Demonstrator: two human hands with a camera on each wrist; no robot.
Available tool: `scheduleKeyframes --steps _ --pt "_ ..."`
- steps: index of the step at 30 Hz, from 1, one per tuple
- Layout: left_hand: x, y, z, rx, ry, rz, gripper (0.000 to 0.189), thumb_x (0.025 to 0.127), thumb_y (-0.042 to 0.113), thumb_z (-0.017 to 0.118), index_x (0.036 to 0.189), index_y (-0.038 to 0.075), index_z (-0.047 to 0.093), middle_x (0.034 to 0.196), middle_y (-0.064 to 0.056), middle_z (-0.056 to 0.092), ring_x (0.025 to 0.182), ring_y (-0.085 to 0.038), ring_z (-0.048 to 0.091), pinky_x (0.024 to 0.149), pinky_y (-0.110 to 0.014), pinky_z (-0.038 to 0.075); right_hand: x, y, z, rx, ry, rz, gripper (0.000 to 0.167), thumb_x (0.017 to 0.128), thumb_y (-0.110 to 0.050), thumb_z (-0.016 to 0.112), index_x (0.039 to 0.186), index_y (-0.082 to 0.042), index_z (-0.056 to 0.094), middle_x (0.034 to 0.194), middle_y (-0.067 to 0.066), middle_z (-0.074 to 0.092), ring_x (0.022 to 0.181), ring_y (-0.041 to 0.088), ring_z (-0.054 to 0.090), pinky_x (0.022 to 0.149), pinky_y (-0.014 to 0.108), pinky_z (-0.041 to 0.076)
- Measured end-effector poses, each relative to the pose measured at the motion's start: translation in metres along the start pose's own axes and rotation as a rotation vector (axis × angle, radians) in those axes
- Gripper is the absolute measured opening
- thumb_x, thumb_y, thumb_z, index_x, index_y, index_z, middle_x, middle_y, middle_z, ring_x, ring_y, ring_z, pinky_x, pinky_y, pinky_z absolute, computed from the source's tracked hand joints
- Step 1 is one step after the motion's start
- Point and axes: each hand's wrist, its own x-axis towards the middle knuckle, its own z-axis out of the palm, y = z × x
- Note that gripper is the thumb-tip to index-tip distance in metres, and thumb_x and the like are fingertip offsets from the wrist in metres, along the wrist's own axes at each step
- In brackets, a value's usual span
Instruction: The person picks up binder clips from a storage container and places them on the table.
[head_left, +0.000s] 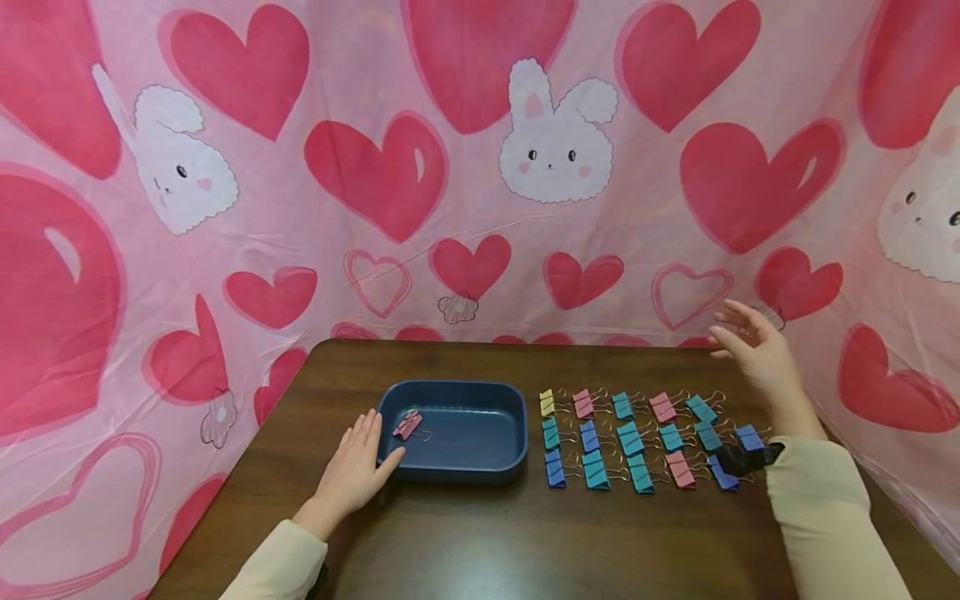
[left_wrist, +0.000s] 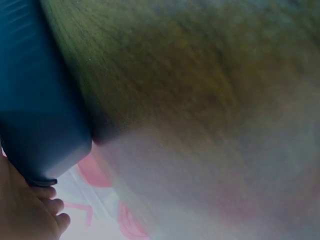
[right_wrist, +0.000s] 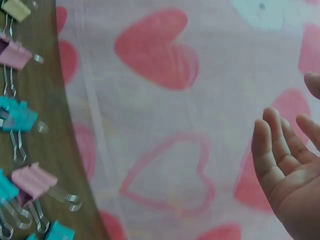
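My left hand (head_left: 349, 467) rests against the left end of a dark blue rectangular tray (head_left: 480, 477), its fingers fairly straight along the rim and the thumb at the near corner. Inside the tray, at its left, lies a pink binder clip (head_left: 408, 425). The left wrist view has the tray's outer wall (left_wrist: 40, 100) close up, the fingers (left_wrist: 52, 205) at its edge. My right hand (head_left: 757, 354) is raised above the table's far right, fingers loosely bent, holding nothing. Below and left of it, rows of binder clips include a yellow clip (head_left: 547, 403) and a pink clip (head_left: 663, 407).
The clips, teal, blue, pink and yellow, stand in three rows right of the tray on a brown wooden table (head_left: 480, 542). A pink cloth (head_left: 480, 217) with hearts and rabbits hangs behind the table and along both sides.
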Motion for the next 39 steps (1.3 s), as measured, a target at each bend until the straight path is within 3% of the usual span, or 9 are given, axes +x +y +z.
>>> scheduleKeyframes --steps 5,13,23,31,39 --pt "0.000 0.000 -0.001 0.000 -0.003 -0.003 0.077 0.090 0.044 0.053 0.140 -0.008 0.026 0.145 -0.025 0.024 0.133 -0.041 0.018 0.106 -0.053 0.016 0.008 -0.010 0.027 -0.175 -0.122 -0.026 0.051 0.089 -0.001 0.057 0.136 -0.014 0.043 0.112 -0.007 0.053 0.083 0.005 0.058 0.064 0.015 0.050" --pt "-0.002 0.000 -0.001 0.004 -0.006 -0.004 0.077 0.090 0.044 0.053 0.140 -0.008 0.027 0.145 -0.025 0.024 0.133 -0.041 0.018 0.106 -0.053 0.016 0.015 -0.016 0.071 -0.295 -0.235 -0.069 0.057 0.089 -0.002 0.058 0.140 -0.008 0.035 0.114 -0.009 0.050 0.086 0.005 0.057 0.067 0.018 0.050" --pt "0.000 -0.001 0.001 0.005 -0.008 -0.010 0.078 0.090 0.045 0.053 0.141 -0.006 0.025 0.146 -0.024 0.022 0.134 -0.040 0.017 0.106 -0.053 0.016 0.020 -0.015 0.127 -0.306 -0.363 -0.098 0.061 0.085 -0.001 0.064 0.139 -0.005 0.035 0.117 0.016 0.052 0.084 0.012 0.060 0.073 0.019 0.048" --pt "0.001 -0.001 0.001 0.008 -0.010 -0.006 0.078 0.090 0.045 0.052 0.141 -0.007 0.026 0.146 -0.024 0.023 0.134 -0.040 0.017 0.106 -0.053 0.015 0.018 -0.014 0.169 -0.274 -0.461 -0.085 0.068 0.082 -0.003 0.068 0.140 -0.010 0.033 0.119 0.016 0.053 0.083 0.022 0.061 0.076 0.030 0.050" --pt "0.001 0.000 0.001 0.004 -0.015 -0.006 0.077 0.090 0.045 0.052 0.141 -0.007 0.026 0.146 -0.024 0.023 0.134 -0.041 0.017 0.106 -0.052 0.015 0.003 -0.033 0.213 -0.220 -0.569 -0.077 0.066 0.080 0.006 0.066 0.137 0.004 0.032 0.118 0.025 0.050 0.082 0.034 0.060 0.075 0.040 0.051"
